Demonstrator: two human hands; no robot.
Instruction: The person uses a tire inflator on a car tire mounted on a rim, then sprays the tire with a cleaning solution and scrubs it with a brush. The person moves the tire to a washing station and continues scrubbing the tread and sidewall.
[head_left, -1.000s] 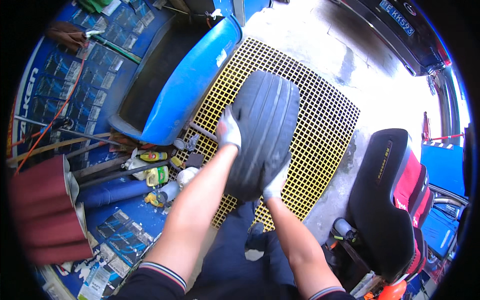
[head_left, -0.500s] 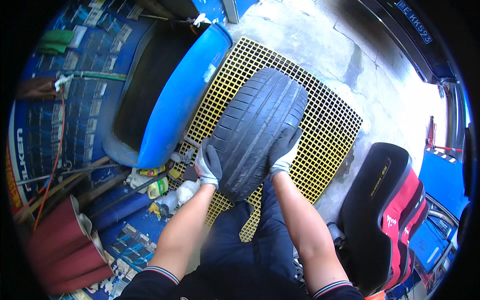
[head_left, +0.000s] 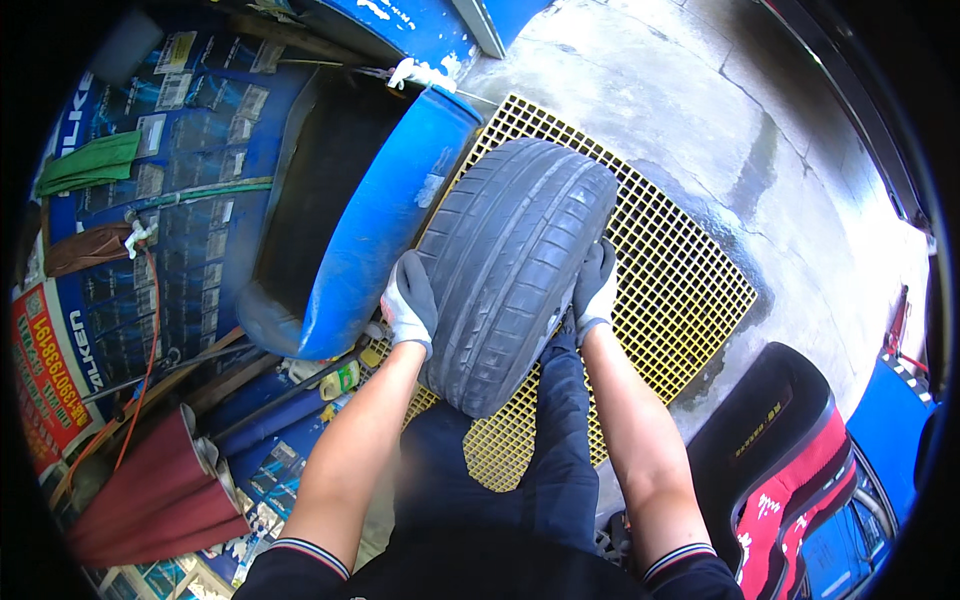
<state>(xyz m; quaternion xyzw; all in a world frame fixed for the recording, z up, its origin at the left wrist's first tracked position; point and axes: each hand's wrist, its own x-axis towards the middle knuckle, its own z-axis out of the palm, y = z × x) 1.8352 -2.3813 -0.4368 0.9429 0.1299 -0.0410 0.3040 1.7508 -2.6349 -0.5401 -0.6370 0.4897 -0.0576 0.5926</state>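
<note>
A black car tyre [head_left: 515,265] stands tread up between my two gloved hands, over a yellow floor grating [head_left: 680,290]. My left hand [head_left: 408,300] is pressed to its left side near the lower end, thumb along the tread. On the opposite side my right hand [head_left: 595,285] grips the tyre's edge, its fingertips partly hidden behind the rubber. Both gloves are white with grey palms. Just left of the tyre lies a blue trough [head_left: 385,230] like a drum cut open, with dark liquid inside. Whether the tyre touches the grating is hidden beneath it.
At the right stands a black and red padded cover [head_left: 770,430]. Bottles [head_left: 340,380] and poles clutter the floor beside the trough. A maroon folded sheet [head_left: 160,490] is at lower left, a green cloth [head_left: 90,162] above on the wall. Grey concrete [head_left: 660,110] stretches beyond the grating.
The tyre has turned and tilted between my hands and come nearer the trough. My right hand has moved from the tread to the tyre's side. The view has shifted.
</note>
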